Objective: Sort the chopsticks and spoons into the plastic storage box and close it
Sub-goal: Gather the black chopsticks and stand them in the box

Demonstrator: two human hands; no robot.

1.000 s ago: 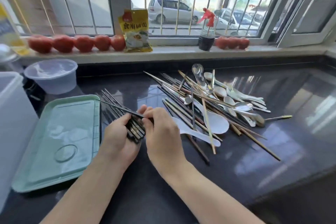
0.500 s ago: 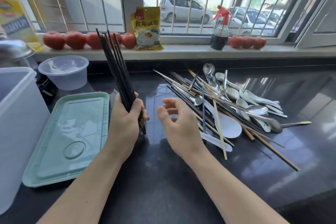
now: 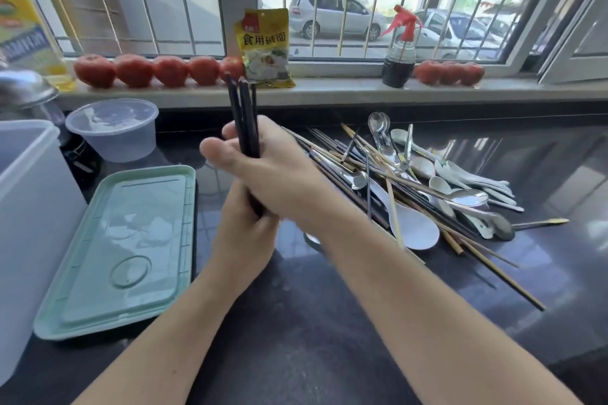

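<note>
A bundle of black chopsticks [image 3: 244, 115] stands upright above the dark counter, gripped by both hands. My left hand [image 3: 245, 233] holds its lower end, and my right hand [image 3: 273, 171] wraps around it just above. To the right lies a tangled pile of chopsticks and spoons [image 3: 411, 187]: wooden and dark chopsticks, metal spoons, white plastic spoons. The translucent plastic storage box [image 3: 23, 207] stands open at the far left. Its pale green lid [image 3: 125, 250] lies flat on the counter beside it.
A clear round tub [image 3: 113, 133] sits behind the lid. On the window sill are several tomatoes [image 3: 151, 71], a yellow packet [image 3: 265, 49], a spray bottle [image 3: 398, 52] and an oil bottle [image 3: 26, 33]. A metal lid [image 3: 19, 89] shows at far left.
The bundle went from lying on the counter to upright in my left hand. My right hand, open half a second ago, has now closed around the bundle above my left hand.
</note>
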